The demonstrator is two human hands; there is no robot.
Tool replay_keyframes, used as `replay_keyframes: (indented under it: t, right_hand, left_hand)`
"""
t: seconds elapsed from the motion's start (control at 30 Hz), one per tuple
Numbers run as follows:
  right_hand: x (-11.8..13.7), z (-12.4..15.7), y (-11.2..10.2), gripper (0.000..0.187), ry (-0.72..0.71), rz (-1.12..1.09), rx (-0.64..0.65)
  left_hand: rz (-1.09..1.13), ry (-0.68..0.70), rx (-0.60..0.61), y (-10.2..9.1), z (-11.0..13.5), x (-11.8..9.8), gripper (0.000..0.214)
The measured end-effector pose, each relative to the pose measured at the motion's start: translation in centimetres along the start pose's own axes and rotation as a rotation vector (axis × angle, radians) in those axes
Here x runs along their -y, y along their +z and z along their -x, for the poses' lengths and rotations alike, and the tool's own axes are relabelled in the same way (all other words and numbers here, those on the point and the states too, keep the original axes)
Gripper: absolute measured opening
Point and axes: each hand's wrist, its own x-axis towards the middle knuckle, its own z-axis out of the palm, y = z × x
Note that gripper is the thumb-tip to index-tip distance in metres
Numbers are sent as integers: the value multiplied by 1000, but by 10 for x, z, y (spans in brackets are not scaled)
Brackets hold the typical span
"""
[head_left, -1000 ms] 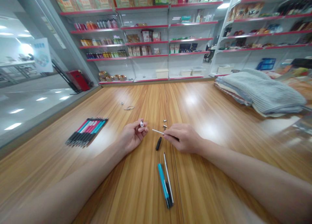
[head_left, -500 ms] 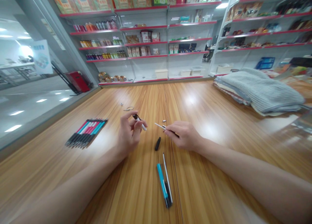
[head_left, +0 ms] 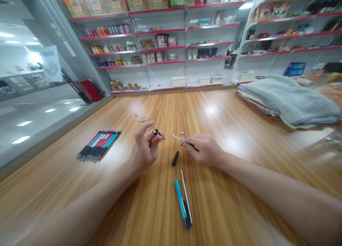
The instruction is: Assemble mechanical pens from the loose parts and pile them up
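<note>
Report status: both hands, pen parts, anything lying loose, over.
Left hand pinching a black-ended piece. Right hand pinching a thin white rod. Loose on the table: black tube, blue barrel, white refill.

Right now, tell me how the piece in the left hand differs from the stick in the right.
The piece is thick and tube-like; the stick is thin. The piece turns a black-rimmed end toward the viewer, while the stick's white length points left and away. Both are held between fingers, in the left hand and right hand.
</note>
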Motion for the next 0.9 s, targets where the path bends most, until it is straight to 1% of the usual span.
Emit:
replay_keyframes:
  t: [0.07,0.1,0.13,0.17,0.2,0.23,0.27,0.33,0.4,0.47,0.53,0.6,0.73,0.9]
  right_hand:
    - [-1,0,0,19,-6,0,-2]
    - [-1,1,0,19,-8,-5,-4]
    - [-1,1,0,19,-11,-12,-8]
    - [-1,1,0,18,-14,-20,-11]
    - [-1,1,0,18,-16,-27,-14]
    - [-1,1,0,18,-16,-33,-15]
    - [-1,1,0,18,-14,-37,-16]
    - [0,1,0,18,-9,-40,-15]
    - [0,1,0,18,-8,-39,-8]
    - [-1,1,1,18,-9,-34,0]
    - [-1,1,1,19,-9,-30,3]
    - [-2,1,1,19,-10,-30,6]
    - [-2,1,1,19,-10,-29,14]
    - [-2,2,0,19,-8,-20,10]
  left_hand:
    - [111,-78,-41,-2,-6,-5,39]
    - [213,-168,-67,-4,-11,-9,30]
    - [345,-296,-92,-5,-16,-12,18]
    - [510,-455,-104,-7,-22,-14,5]
    - [672,-659,-78,-10,-27,-15,6]
    - [808,-806,-93,-14,-31,-13,14]
    - [903,-871,-145,-17,-35,-10,18]
    - [964,-983,-215,-23,-37,-1,21]
    - [963,-1020,-221,-27,-36,7,21]
    - [968,-1016,-164,-27,-34,8,21]
    - [970,-1002,-90,-23,-32,3,22]
    - [942,-970,-43,-18,-31,-4,23]
    - [865,-889,6,-10,-29,-15,26]
    - [849,-896,39,-8,-28,-18,27]
